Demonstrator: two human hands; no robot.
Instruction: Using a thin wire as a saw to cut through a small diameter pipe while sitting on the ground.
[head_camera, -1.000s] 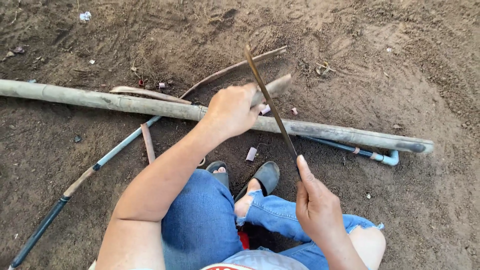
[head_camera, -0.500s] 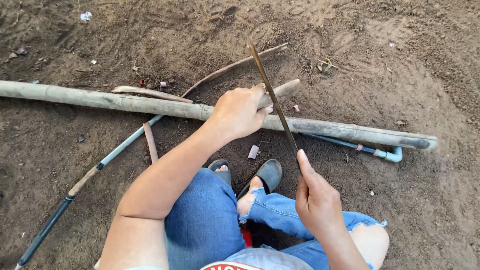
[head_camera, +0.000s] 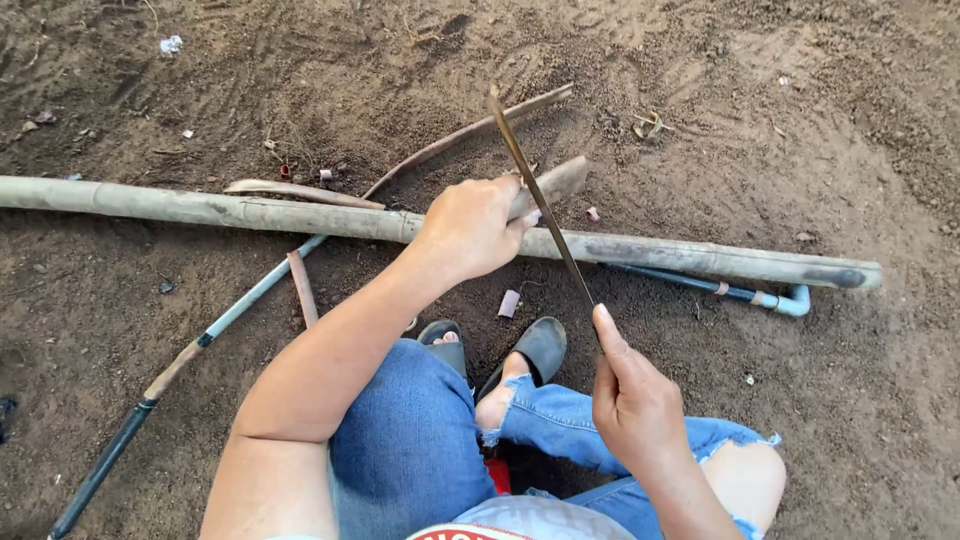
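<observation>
One head-worn camera looks steeply down from close above the seated person's lap. It faces forward over bare dirt ground (head_camera: 800, 120).

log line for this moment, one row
left hand: grips short stick on bamboo pole | right hand: holds long blade across stick | ground: dirt, thin pipe under pole

Long bamboo pole (head_camera: 250, 212) lay across dirt; thin blue pipe (head_camera: 245, 300) ran beneath; black sandal (head_camera: 535, 348) near knee.
</observation>
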